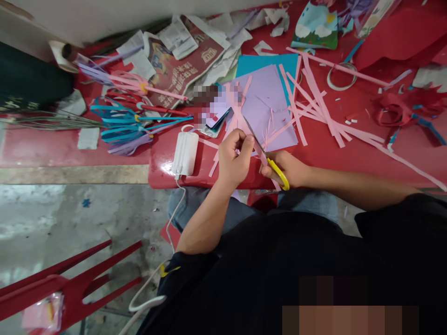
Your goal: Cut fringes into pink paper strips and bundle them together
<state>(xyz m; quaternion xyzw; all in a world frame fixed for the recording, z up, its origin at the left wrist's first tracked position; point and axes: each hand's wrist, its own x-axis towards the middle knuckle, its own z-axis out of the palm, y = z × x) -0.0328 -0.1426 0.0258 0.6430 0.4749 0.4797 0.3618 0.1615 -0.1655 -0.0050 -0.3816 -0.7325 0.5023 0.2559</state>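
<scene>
My right hand (pixel 288 166) is closed around the yellow handles of a pair of scissors (pixel 277 172), whose blades point up and to the left. My left hand (pixel 234 156) pinches a pink paper strip (pixel 238 116) between thumb and fingers, close beside the blades. More of the pink paper shows below the blades, near my right hand. Behind both hands lie a lilac paper sheet (pixel 267 100) and a teal sheet (pixel 244 64) partly under it. A phone (pixel 218 111) with a lit screen rests left of the strip.
Several cut pink strips (pixel 321 104) lie to the right, near a tape roll (pixel 341 77). A white power bank (pixel 185 153) with a cable sits at the table's front edge. Blue looped paper pieces (pixel 118 118) and newspaper (pixel 188 60) are at left. A red stool (pixel 66 288) stands below.
</scene>
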